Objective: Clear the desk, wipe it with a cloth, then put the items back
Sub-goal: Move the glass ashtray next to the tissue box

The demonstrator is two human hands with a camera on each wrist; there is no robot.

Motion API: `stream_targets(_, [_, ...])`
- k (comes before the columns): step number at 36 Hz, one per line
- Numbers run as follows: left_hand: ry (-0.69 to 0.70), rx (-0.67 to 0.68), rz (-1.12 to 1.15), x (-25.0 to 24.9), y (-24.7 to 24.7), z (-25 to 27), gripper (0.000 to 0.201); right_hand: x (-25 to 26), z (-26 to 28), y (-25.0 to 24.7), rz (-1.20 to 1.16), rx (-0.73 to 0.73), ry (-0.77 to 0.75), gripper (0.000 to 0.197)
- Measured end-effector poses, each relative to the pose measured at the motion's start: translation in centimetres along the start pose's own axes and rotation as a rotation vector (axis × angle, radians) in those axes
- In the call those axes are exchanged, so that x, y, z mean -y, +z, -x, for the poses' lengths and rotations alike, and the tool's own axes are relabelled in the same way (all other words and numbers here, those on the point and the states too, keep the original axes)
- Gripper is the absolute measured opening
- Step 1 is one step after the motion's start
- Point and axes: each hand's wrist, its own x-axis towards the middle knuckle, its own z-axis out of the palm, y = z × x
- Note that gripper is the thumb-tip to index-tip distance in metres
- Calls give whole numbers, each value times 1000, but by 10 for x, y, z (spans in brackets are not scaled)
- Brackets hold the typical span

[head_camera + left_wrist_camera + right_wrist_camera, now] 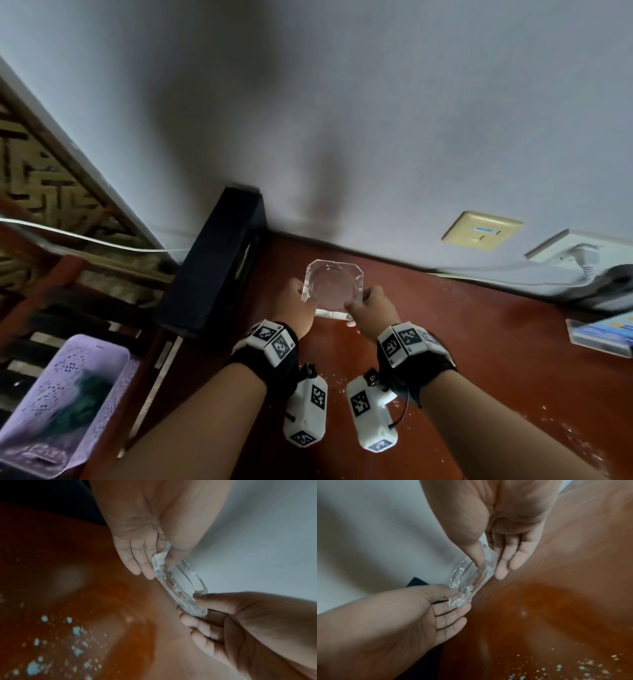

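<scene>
a clear square glass ashtray with cut corners (331, 291) is held between both hands low over the far part of the reddish-brown wooden desk (496, 359), close to the grey-white wall (376, 120). its left edge is pinched by the left hand (296, 301) and its right edge by the right hand (371, 308). on each side the thumb is laid on the top rim and the fingers are set under the base.

the same grip is seen in the left wrist view (ashtray (180, 585), left hand (145, 534), right hand (240, 622)). it is also seen in the right wrist view (ashtray (471, 577), right hand (510, 527), left hand (402, 615)). whether the base touches the desk cannot be told, as the underside is hidden by fingers.

white specks (565, 431) are scattered on the desk nearer the person.

a long black rectangular box (212, 270) is seen at the desk's left end, near the left hand; nothing on it can be read. a lilac perforated plastic basket (65, 394) is seen lower left, off the desk. something teal is held in it, too blurred to name.

at the right edge a blue-and-white flat box (603, 337) is cut off by the frame. a beige wall plate (481, 231) and a white socket block with a plug (579, 253) are seen on the wall. a dark object below the block is only partly shown.
</scene>
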Motion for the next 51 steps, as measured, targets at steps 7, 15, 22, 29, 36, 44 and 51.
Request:
stream_targets(7, [-50,-11,47,16,-15,-17,18,18,-14,23,-6,31,-3,29])
stream_targets(15, [35,-70,3,24,-21,-40,15,36,-31,39,37,31,3,39])
stream_targets(22, [47,-103,28,25,-27,-56,17,47,-46,50,-20,17,-15,36])
stream_targets(29, [17,-89,32,26,-29,-66,22,51,-57,54,0,-2,-32,36])
stream_targets(36, [-16,-112,10,28,-28,-71,23,53,-64,58,-12,12,-42,34])
stream_targets(44, [-26,-116,25,32,-24,-76,32,55,-68,59,15,11,-30,31])
stream_targets(51, [-56,-104,66,32,-23,-77,40,52,-72,64,17,7,-53,25])
